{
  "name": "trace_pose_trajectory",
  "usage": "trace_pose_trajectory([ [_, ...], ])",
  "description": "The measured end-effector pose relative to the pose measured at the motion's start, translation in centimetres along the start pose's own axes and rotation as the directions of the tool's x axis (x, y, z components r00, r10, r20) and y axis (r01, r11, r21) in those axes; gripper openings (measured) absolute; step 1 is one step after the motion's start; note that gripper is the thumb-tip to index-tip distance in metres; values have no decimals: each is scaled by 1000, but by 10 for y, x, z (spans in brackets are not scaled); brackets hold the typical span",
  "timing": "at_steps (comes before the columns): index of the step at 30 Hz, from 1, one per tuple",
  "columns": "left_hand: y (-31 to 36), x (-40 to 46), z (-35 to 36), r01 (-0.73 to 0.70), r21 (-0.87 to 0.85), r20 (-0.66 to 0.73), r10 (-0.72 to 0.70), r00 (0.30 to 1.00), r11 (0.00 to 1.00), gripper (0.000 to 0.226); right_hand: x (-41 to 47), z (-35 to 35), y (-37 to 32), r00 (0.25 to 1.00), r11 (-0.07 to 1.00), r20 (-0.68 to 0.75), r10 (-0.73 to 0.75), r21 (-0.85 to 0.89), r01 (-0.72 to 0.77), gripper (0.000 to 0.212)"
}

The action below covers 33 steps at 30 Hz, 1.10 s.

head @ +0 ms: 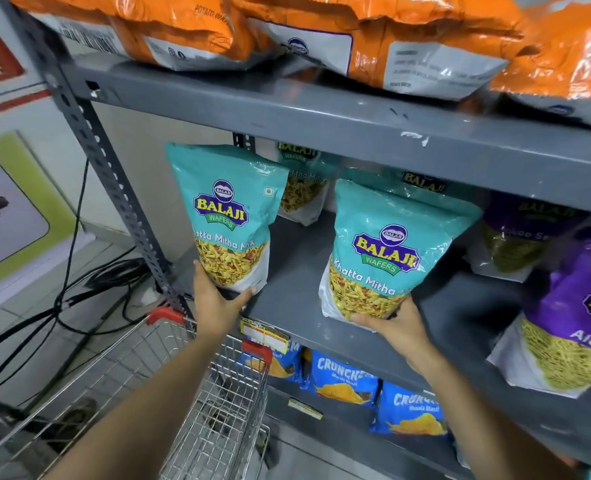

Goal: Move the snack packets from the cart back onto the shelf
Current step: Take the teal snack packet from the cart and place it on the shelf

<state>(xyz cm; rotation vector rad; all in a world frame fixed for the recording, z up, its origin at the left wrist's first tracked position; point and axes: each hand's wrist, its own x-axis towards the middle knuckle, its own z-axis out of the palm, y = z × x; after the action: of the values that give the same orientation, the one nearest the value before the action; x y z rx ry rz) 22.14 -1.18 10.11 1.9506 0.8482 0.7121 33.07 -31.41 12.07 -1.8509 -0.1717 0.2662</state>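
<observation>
Two teal Khatta Mitha snack packets are held upright over the middle grey shelf point(294, 271). My left hand point(216, 299) grips the bottom of the left teal packet point(225, 209) at the shelf's left front corner. My right hand point(396, 323) grips the bottom of the right teal packet point(387, 251), whose base rests near the shelf's front edge. More teal packets point(302, 181) stand at the back of the shelf. The wire cart point(190, 386) with red corner caps sits below my arms, against the shelf; no packets are visible in it.
Purple packets point(571, 323) fill the right of the middle shelf. Orange packets point(391, 39) lie on the top shelf. Blue Crunchex packets point(342, 379) stand on the lower shelf. Black cables point(90, 282) trail across the tiled floor on the left, beside the perforated shelf upright point(114, 174).
</observation>
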Motion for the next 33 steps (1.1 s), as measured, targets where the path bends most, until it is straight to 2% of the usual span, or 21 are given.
trace_pose_trajectory([
  [4, -3, 0, 2, -37, -12, -11, 37, 999, 999, 114, -8, -1, 0, 1000, 1000, 1, 10, 15, -10, 96],
  [14, -6, 1, -2, -44, -31, -13, 43, 999, 999, 107, -6, -3, -2, 999, 999, 27, 21, 35, -22, 98],
  [22, 4, -9, -10, -3, -11, 4, 3, 1000, 1000, 112, -8, -6, -4, 997, 995, 81, 20, 94, -27, 102],
  [24, 15, -27, -10, -46, 7, -60, 46, 997, 999, 101, -14, -17, -3, 995, 989, 100, 4, 149, -19, 112],
  [26, 21, -45, -13, -108, 29, -114, 111, 987, 994, 77, -22, -24, 2, 994, 985, 106, 11, 173, -29, 122],
  [27, 40, -64, 0, -181, 3, -98, 180, 979, 983, 63, -33, -49, 12, 998, 983, 55, 23, 180, -33, 122],
  [28, 59, -84, 15, -246, -30, -73, 243, 967, 969, 51, -44, -74, 23, 1000, 982, 9, 28, 186, -29, 118],
  [30, 65, -99, 21, -318, -72, -64, 314, 947, 945, 31, -55, -78, 29, 1000, 983, -11, 0, 181, 2, 99],
  [31, 70, -108, 27, -362, -94, -50, 359, 932, 927, 24, -60, -83, 31, 1000, 986, -27, -16, 164, 20, 87],
  [33, 89, -137, 52, -403, -178, 77, 421, 904, 898, 22, -78, -113, 41, 996, 990, -89, -32, 132, 44, 62],
])
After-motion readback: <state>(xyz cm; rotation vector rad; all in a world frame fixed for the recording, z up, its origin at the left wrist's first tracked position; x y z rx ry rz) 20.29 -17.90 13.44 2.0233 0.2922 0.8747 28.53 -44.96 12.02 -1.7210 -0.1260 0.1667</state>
